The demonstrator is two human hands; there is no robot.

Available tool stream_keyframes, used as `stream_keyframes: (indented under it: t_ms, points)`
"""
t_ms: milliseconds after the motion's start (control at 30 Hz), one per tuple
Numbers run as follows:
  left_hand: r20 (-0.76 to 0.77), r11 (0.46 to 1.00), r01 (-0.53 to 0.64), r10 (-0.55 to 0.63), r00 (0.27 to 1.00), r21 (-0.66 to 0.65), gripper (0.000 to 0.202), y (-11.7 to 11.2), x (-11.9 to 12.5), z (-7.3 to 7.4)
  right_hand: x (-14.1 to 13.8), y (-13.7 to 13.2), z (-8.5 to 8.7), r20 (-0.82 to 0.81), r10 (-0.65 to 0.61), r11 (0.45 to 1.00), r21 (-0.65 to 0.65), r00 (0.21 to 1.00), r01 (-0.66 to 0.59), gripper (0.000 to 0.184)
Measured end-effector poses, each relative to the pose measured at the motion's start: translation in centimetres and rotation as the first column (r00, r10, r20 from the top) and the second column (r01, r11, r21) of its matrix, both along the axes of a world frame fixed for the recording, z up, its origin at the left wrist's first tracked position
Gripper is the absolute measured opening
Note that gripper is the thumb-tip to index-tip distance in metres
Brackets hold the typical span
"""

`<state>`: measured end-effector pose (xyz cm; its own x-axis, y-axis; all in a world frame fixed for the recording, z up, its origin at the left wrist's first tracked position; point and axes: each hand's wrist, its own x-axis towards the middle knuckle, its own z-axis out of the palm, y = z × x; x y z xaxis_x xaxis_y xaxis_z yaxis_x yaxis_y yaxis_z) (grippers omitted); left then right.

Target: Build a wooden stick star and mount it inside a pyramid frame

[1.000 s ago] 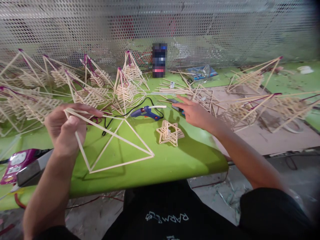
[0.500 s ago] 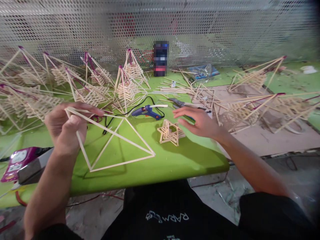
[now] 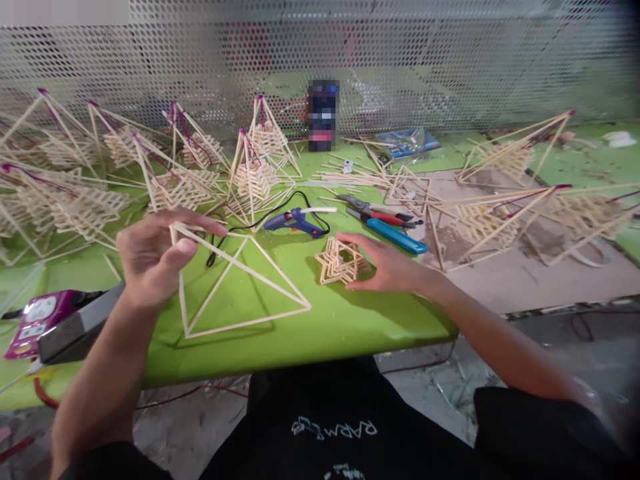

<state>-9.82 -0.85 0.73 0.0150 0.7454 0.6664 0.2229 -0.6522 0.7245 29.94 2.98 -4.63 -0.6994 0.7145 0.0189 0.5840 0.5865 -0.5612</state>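
My left hand pinches the apex of a wooden stick pyramid frame whose base rests on the green table. My right hand closes its fingers on the right side of a small stacked-stick star lying on the table just right of the frame. A blue glue gun with a black cord lies behind both, and red-handled pliers and a blue cutter lie to the right of it.
Several finished stick pyramids with purple tips crowd the left and back of the table, more at the right. Loose sticks lie near the perforated metal screen. A pink device sits at the left edge.
My right hand drew back from the tools toward me and came down on the stick star. My left hand shifted slightly right with the pyramid frame still in it.
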Motion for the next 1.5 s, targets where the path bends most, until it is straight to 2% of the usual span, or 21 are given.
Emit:
stream_keyframes:
  t_ms: [67, 100, 267, 467, 667, 933, 1000, 1067, 1100, 1167, 1233, 1367, 1500]
  points:
    - [-0.069, 0.989, 0.137, -0.133, 0.989, 0.053, 0.017, -0.1, 0.0, 0.0, -0.1, -0.1, 0.0, -0.01, -0.014, 1.0, 0.005, 1.0, 0.014, 0.103]
    - [-0.1, 0.983, 0.165, -0.157, 0.982, 0.076, 0.016, -0.2, 0.1, 0.1, -0.1, -0.2, 0.0, -0.02, -0.021, 1.0, 0.008, 1.0, 0.021, 0.102]
    - [-0.265, 0.974, 0.204, -0.17, 0.949, 0.103, 0.025, -0.5, 0.9, 0.3, 0.0, -0.7, 0.4, -0.196, -0.073, 0.997, -0.022, 0.978, 0.07, 0.093]
    - [-0.407, 0.964, 0.256, -0.205, 0.89, 0.073, 0.035, -1.1, 2.2, -0.2, -0.1, -1.2, 0.9, -0.456, -0.053, 0.99, -0.138, 0.888, -0.012, 0.095]
    - [-0.423, 0.976, 0.213, -0.175, 0.889, 0.044, 0.041, -1.2, 2.6, -0.7, -0.9, -1.3, 1.3, -0.608, -0.064, 0.961, -0.25, 0.791, -0.115, 0.093]
    - [-0.453, 0.987, 0.151, -0.111, 0.884, 0.052, 0.047, -1.4, 3.1, -0.8, -1.7, -1.2, 0.7, -0.637, -0.088, 0.949, -0.288, 0.766, -0.131, 0.091]
    - [-0.459, 0.989, 0.118, -0.065, 0.886, 0.087, 0.053, -1.4, 3.3, -0.8, -1.9, -1.3, 0.7, -0.638, -0.086, 0.952, -0.279, 0.765, -0.125, 0.09]
    - [-0.474, 0.979, 0.056, 0.044, 0.88, 0.196, 0.064, -1.4, 3.4, -0.8, -2.1, -1.4, 0.7, -0.631, -0.084, 0.959, -0.261, 0.771, -0.109, 0.09]
    - [-0.485, 0.959, 0.023, 0.123, 0.866, 0.283, 0.07, -1.4, 3.4, -0.9, -2.2, -1.4, 0.8, -0.626, -0.08, 0.965, -0.243, 0.775, -0.096, 0.09]
    - [-0.499, 0.876, 0.001, 0.274, 0.822, 0.482, 0.075, -1.5, 3.6, -1.1, -2.4, -1.6, 0.8, -0.613, -0.064, 0.98, -0.186, 0.787, -0.065, 0.093]
    - [-0.517, 0.784, 0.045, 0.364, 0.775, 0.619, 0.066, -1.8, 3.8, -1.3, -2.7, -2.0, 0.9, -0.591, -0.054, 0.994, -0.109, 0.805, -0.013, 0.095]
    - [-0.553, 0.685, 0.131, 0.444, 0.705, 0.717, 0.036, -2.6, 4.5, -1.4, -3.5, -3.1, 1.4, -0.537, -0.054, 0.995, 0.04, 0.842, 0.089, 0.096]
    - [-0.508, 0.575, 0.147, 0.54, 0.671, 0.805, 0.028, -3.1, 5.0, -0.9, -4.5, -4.0, 2.0, -0.525, -0.05, 0.982, 0.13, 0.85, 0.138, 0.097]
